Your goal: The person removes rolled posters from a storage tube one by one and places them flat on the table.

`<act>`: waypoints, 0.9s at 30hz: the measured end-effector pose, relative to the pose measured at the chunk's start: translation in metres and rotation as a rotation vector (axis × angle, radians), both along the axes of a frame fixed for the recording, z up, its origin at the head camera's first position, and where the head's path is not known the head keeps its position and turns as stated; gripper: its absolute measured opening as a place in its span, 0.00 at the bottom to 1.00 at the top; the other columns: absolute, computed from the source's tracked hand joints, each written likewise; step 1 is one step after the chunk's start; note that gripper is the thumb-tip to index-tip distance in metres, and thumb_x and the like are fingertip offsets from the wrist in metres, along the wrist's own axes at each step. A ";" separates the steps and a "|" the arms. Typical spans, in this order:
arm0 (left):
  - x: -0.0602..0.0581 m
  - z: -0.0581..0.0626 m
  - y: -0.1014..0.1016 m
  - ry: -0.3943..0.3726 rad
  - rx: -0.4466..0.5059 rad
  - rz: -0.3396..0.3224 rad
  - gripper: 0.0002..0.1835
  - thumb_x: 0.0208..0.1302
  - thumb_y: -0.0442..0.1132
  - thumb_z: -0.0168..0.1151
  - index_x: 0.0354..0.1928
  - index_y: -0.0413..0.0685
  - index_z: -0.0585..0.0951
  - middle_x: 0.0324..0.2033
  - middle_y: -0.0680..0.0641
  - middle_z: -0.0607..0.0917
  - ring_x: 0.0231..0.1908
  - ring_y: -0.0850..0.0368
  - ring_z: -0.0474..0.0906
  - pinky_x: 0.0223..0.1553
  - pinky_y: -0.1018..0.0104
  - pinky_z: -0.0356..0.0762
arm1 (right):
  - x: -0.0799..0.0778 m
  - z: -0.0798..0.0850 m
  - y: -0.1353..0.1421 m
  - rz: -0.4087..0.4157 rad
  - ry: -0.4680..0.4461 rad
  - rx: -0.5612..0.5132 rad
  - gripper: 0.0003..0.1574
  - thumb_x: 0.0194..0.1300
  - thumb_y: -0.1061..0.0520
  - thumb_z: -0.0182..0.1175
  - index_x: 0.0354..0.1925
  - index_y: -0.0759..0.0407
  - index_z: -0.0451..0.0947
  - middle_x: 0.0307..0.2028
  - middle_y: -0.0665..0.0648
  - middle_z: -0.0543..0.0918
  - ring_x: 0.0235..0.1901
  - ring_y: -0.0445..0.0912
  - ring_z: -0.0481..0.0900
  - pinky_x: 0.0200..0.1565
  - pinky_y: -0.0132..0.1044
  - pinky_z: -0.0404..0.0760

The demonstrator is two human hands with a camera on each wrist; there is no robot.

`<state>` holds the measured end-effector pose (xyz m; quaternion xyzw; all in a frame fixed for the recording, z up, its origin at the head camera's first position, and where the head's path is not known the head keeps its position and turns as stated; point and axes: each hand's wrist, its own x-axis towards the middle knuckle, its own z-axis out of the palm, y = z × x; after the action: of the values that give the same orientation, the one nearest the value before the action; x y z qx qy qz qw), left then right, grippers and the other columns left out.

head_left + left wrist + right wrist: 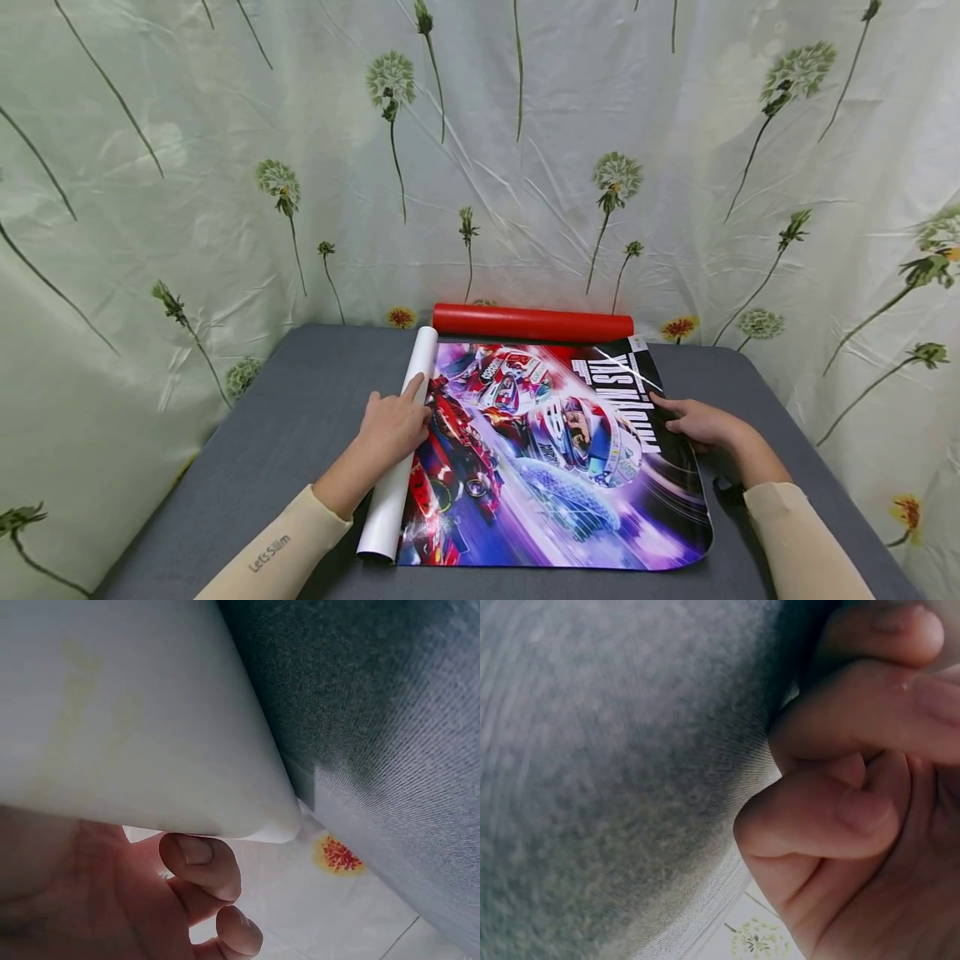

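A glossy racing poster (525, 467) lies partly unrolled on the grey table, printed with helmets and a red car. Its left side is still a white roll (386, 508), which also fills much of the left wrist view. My left hand (393, 429) holds this roll about midway, index finger along it and other fingers bent beside it. At the poster's right edge, my right hand (705, 423) grips with the thumb on top. Its other fingers (817, 817) are curled underneath, close to the cloth; the poster itself cannot be made out in the right wrist view.
A red tube-like roll (532, 322) lies along the table's back edge, just behind the poster. Grey cloth (300, 417) covers the table. Behind it hangs a pale curtain (525, 208) with dandelion prints. A small dark object (727, 490) lies beside the right wrist.
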<state>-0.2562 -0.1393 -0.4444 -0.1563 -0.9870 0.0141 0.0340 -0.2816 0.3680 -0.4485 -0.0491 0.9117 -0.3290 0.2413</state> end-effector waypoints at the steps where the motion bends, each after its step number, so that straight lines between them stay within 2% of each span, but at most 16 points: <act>1: 0.000 0.000 0.000 -0.002 0.002 0.002 0.03 0.69 0.44 0.70 0.39 0.57 0.90 0.78 0.40 0.70 0.21 0.50 0.72 0.34 0.57 0.54 | 0.000 0.000 0.000 0.003 0.003 0.001 0.42 0.79 0.65 0.50 0.83 0.61 0.47 0.65 0.86 0.62 0.14 0.42 0.63 0.24 0.37 0.72; 7: -0.001 -0.001 0.000 0.002 -0.020 0.011 0.10 0.66 0.53 0.74 0.39 0.56 0.88 0.77 0.38 0.71 0.21 0.50 0.73 0.34 0.56 0.57 | 0.000 0.001 0.003 0.000 0.011 0.005 0.41 0.78 0.65 0.49 0.83 0.62 0.48 0.64 0.86 0.63 0.15 0.42 0.61 0.26 0.37 0.73; 9: -0.002 -0.001 0.000 0.004 -0.025 0.014 0.09 0.67 0.51 0.74 0.40 0.56 0.88 0.77 0.37 0.71 0.21 0.50 0.74 0.34 0.56 0.58 | 0.000 0.002 0.003 0.000 0.011 0.004 0.41 0.78 0.65 0.49 0.83 0.62 0.48 0.64 0.86 0.63 0.15 0.42 0.61 0.26 0.37 0.73; 12: -0.002 0.000 -0.001 0.005 -0.020 0.019 0.09 0.69 0.48 0.72 0.46 0.55 0.88 0.76 0.35 0.71 0.21 0.48 0.75 0.33 0.56 0.60 | 0.001 0.002 0.004 0.014 0.017 0.007 0.41 0.78 0.65 0.49 0.83 0.63 0.47 0.64 0.86 0.63 0.15 0.42 0.61 0.26 0.37 0.73; 15: -0.002 0.000 -0.002 0.008 -0.002 0.026 0.13 0.69 0.45 0.71 0.53 0.55 0.88 0.75 0.32 0.71 0.21 0.48 0.75 0.33 0.55 0.61 | 0.002 0.002 0.006 0.012 0.018 0.003 0.41 0.78 0.65 0.50 0.83 0.64 0.47 0.63 0.86 0.63 0.15 0.42 0.62 0.26 0.37 0.73; 18: -0.003 -0.001 -0.003 -0.010 -0.002 0.034 0.16 0.69 0.48 0.72 0.55 0.54 0.86 0.74 0.30 0.70 0.22 0.48 0.75 0.34 0.55 0.60 | 0.003 0.001 0.007 0.009 0.012 -0.008 0.42 0.79 0.65 0.50 0.83 0.64 0.47 0.63 0.86 0.63 0.16 0.42 0.63 0.26 0.37 0.73; 22: -0.003 -0.002 -0.003 -0.027 -0.015 0.038 0.17 0.67 0.51 0.74 0.53 0.55 0.86 0.75 0.32 0.70 0.22 0.48 0.75 0.34 0.55 0.59 | 0.003 0.001 0.010 0.010 0.015 -0.008 0.42 0.78 0.65 0.50 0.83 0.64 0.47 0.63 0.87 0.63 0.15 0.43 0.64 0.25 0.38 0.73; 27: -0.003 -0.002 -0.005 -0.022 -0.007 0.042 0.09 0.67 0.47 0.73 0.47 0.58 0.90 0.77 0.34 0.69 0.22 0.49 0.75 0.34 0.56 0.59 | 0.003 0.002 0.012 0.020 0.027 0.000 0.41 0.78 0.65 0.50 0.82 0.65 0.48 0.62 0.87 0.64 0.15 0.43 0.65 0.25 0.39 0.74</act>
<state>-0.2588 -0.1444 -0.4469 -0.1357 -0.9904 0.0164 0.0222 -0.2784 0.3798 -0.4470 -0.0626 0.9143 -0.3259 0.2322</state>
